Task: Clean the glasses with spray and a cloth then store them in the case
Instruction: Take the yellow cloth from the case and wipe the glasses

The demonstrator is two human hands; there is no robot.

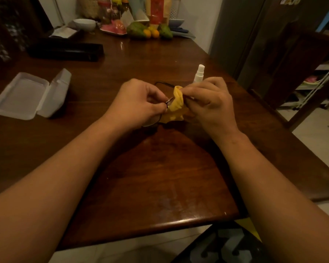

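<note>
Table (160, 168): dark wood, glossy; a dropped frame could skid or scratch.
Case (29, 94): open, lid up, well left of the hands.
Spray bottle (199, 74): upright just behind the right hand; an elbow swing could topple it.
Left hand (139, 103): fingers pinched on the frame.
Right hand (210, 103): fingers closed on the yellow cloth (176, 103).
Glasses (163, 86): held above the table between both hands; long axis seemingly left-right, one temple pointing away. Hard rubbing could bend the thin frame.

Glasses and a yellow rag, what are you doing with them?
A person is wiping the glasses with a yellow cloth. The left hand pinches the frame, and the right hand rubs with the cloth. The spray bottle stands behind the hands, and the case lies open on the table.
</note>
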